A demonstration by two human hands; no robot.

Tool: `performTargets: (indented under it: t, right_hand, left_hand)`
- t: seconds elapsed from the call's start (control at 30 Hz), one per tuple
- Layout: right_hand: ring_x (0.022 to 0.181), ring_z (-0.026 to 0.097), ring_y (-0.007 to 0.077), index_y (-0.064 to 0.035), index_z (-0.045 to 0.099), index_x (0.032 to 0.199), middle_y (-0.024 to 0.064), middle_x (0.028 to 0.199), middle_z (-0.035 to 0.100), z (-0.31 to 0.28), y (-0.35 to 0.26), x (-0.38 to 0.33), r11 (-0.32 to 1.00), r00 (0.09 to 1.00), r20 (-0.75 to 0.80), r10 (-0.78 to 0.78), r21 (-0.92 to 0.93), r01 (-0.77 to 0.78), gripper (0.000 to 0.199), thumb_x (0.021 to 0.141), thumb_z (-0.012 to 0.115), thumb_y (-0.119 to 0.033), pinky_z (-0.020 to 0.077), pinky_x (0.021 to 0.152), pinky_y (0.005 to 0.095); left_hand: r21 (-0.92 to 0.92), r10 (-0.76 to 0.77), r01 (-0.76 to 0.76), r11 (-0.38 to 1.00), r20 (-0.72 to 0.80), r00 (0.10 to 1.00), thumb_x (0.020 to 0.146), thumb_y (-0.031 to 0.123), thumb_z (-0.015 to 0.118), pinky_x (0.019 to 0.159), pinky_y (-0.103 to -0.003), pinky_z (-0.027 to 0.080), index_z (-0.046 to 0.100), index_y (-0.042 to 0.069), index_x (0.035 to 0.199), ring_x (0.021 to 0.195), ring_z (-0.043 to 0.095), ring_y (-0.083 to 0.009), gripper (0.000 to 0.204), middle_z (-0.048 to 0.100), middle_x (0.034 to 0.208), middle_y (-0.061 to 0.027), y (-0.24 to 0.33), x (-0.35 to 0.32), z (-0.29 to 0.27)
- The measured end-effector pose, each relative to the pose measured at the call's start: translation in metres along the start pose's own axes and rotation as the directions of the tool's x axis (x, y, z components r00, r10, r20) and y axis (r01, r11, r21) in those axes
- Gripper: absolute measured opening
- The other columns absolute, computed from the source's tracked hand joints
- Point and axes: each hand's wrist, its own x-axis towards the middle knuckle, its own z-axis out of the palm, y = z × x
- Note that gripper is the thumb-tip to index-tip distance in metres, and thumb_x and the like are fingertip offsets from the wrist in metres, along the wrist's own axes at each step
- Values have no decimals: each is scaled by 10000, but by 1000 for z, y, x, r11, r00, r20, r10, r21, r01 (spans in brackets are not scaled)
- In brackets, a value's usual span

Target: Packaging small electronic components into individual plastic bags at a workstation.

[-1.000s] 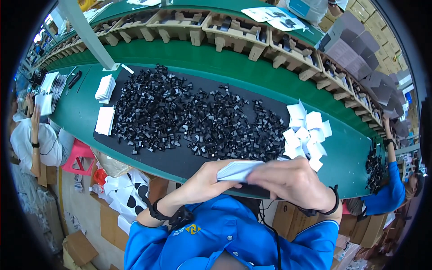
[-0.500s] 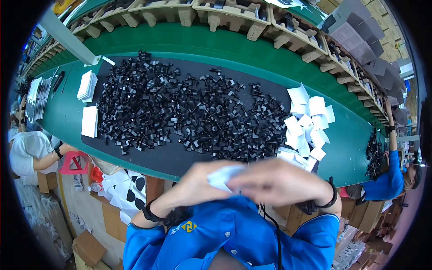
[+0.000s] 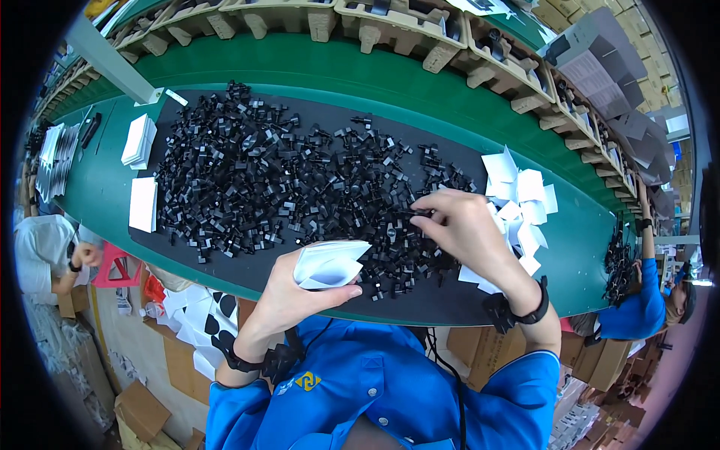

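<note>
The small white paper bag (image 3: 330, 264), its mouth spread open, sits in the left hand (image 3: 296, 296), pinched between thumb and fingers just above the near edge of the dark mat (image 3: 450, 300). The right hand (image 3: 469, 229) is out over the heap of small black plastic parts (image 3: 285, 180), fingertips closed narrowly on one black piece (image 3: 415, 214) at the heap's right fringe.

Just right of that hand lies a loose pile of flat white paper bags (image 3: 521, 199), partly covered by the right wrist. At the mat's far left lie two stacks of white cards (image 3: 141, 172). Beyond the mat runs the green conveyor belt (image 3: 390, 75), and behind it a row of tan moulded pulp trays (image 3: 390, 19). A co-worker in a blue sleeve (image 3: 637, 311) works at the right end beside another small pile of black parts (image 3: 619, 262); another person's arm (image 3: 56, 259) shows at the left.

Half a second ago both hands were together at the chest around the bag; now the right has gone forward to the parts and the bag stands open.

The parts crowd most of the mat, leaving a bare dark strip along the near edge; the green belt beyond the heap is open.
</note>
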Motion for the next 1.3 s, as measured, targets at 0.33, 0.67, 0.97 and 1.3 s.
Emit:
performTargets:
  t: [0.33,0.67,0.97,1.3]
  right_hand:
    - [575,632,159,-55,713,948,72,815,661,4,-58,-45,845,848,-389,-359,249,472,199,750,712,-38,456,457,230]
    - [456,579,213,-37,655,1024,56,586,573,-27,-80,-65,921,935,124,-331,-174,349,316,712,691,-81,441,403,330]
    - [424,587,280,18,597,1007,133,473,535,-14,-70,-50,937,889,358,-284,-93,337,264,761,583,-74,464,410,399]
    - [469,593,289,-33,632,938,103,530,556,-29,-69,-52,971,946,217,-240,69,230,201,763,682,-119,486,468,390]
  left_hand:
    - [116,334,-351,929,144,932,700,7,744,859,-279,502,593,-11,1174,981,632,-161,498,666,1077,-101,3,9,28]
    - [234,358,-405,884,218,908,636,18,775,865,-295,506,624,17,1149,991,646,-181,534,665,1098,-103,11,5,24]
    - [207,433,-488,848,261,863,624,55,814,842,-298,513,549,29,1248,963,651,-177,678,671,1059,-119,9,17,33]
    - [382,586,-570,728,85,806,615,-5,828,798,-310,527,260,3,1426,919,653,-189,990,665,990,-137,6,-4,28]
